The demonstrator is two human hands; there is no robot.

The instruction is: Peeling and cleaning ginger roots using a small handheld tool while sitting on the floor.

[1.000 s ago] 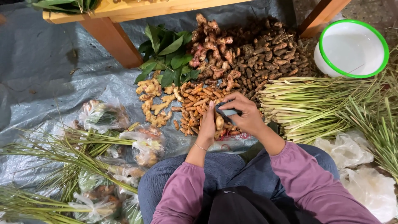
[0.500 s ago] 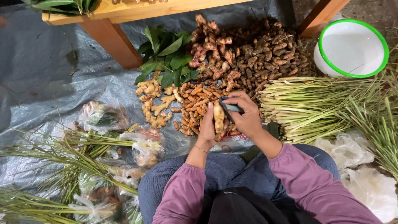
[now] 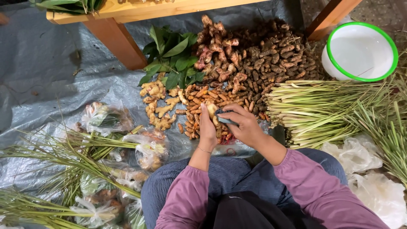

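My left hand grips a pale ginger root upright above the pile of orange turmeric roots. My right hand holds a small dark knife with its blade against the root. Both hands hover over my knees in blue jeans, with purple sleeves on both arms. A small heap of pale ginger pieces lies just to the left of the turmeric.
Pink-tipped galangal and dark brown roots lie behind, beside green leaves. Lemongrass stalks lie right, a white bowl with a green rim at far right. Filled plastic bags lie left. Wooden table legs stand behind.
The root has turned more upright in my left hand, and my right hand with the knife has shifted slightly along it.
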